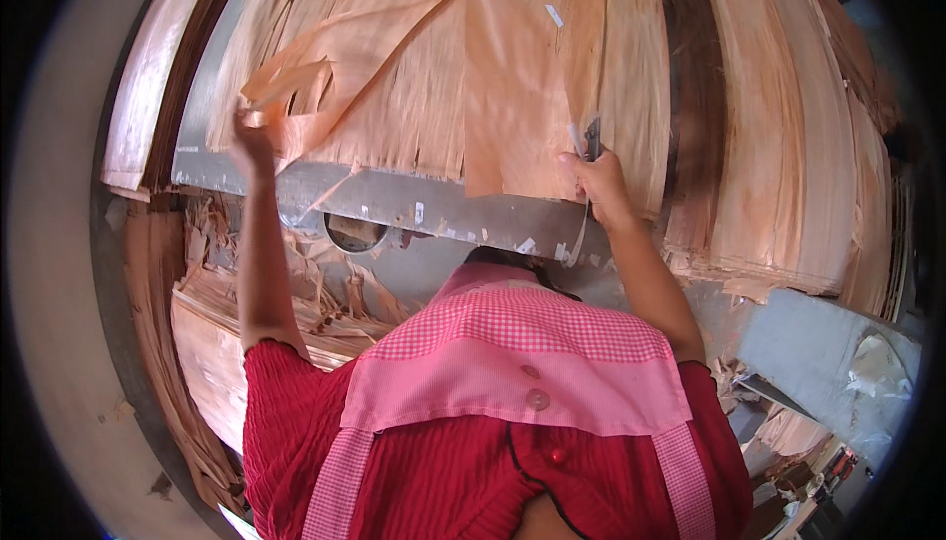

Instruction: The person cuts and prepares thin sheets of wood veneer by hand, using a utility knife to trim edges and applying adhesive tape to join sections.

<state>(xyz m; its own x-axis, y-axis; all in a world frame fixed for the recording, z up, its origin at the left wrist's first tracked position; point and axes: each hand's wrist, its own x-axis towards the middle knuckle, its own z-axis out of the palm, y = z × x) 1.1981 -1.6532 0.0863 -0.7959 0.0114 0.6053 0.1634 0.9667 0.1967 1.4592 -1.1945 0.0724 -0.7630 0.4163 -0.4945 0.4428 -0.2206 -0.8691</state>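
Note:
My left hand (252, 141) is raised at the left of the bench, fingers closed on torn, curled veneer strips (315, 116) that fold back across the sheets. My right hand (598, 180) grips a dark cutting tool (593, 136); beside it a narrow white strip (574, 138) shows, and a thin strip hangs below the hand. Under and left of the right hand lies a smooth, pale orange veneer piece (503, 97) on broader, grainy sheets (404, 116). These reach to the grey metal bench edge (414, 210), where small white tape bits are stuck.
Veneer stacks (769, 116) stand at the right and upper left (148, 97). Scraps and a lower stack (207, 353) sit below the bench at left. A pale board (818, 353) with crumpled white material juts out at lower right. A dark round opening (355, 235) is under the bench edge.

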